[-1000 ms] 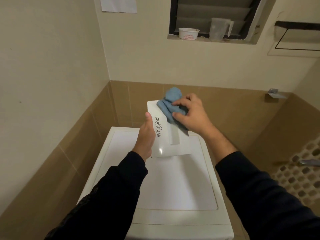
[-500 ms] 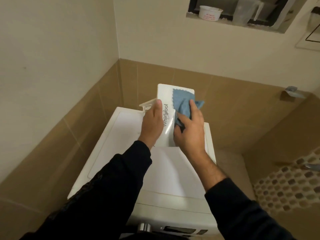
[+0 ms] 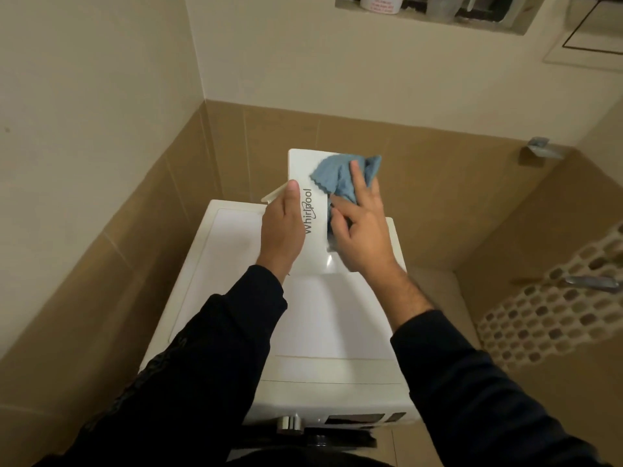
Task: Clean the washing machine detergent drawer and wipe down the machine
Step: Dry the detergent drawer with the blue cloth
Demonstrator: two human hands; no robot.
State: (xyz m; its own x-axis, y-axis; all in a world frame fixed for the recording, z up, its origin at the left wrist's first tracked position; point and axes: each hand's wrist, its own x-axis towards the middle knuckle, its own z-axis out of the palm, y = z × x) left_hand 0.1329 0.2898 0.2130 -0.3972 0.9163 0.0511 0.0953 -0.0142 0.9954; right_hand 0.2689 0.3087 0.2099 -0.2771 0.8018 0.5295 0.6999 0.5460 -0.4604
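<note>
The white detergent drawer (image 3: 305, 170), its Whirlpool-marked front panel facing me, is lifted above the white washing machine (image 3: 323, 318). My left hand (image 3: 283, 227) grips the drawer's left side, thumb on the panel. A blue cloth (image 3: 340, 176) lies bunched against the panel's upper right part. My right hand (image 3: 360, 230) holds the cloth and presses it on the panel, fingers partly curled round it. The drawer's body behind the panel is mostly hidden; only a thin edge pokes out at the left.
The machine stands in a corner with tiled walls to the left and behind. A ledge above holds a white tub (image 3: 377, 3) and a clear jug (image 3: 441, 6). A metal tap (image 3: 593, 284) juts out at the right, and a control knob (image 3: 289, 424) sits on the machine's front.
My right hand has slid the cloth across the panel, from its upper edge towards its right side. The view has tilted down, showing more of the machine's front.
</note>
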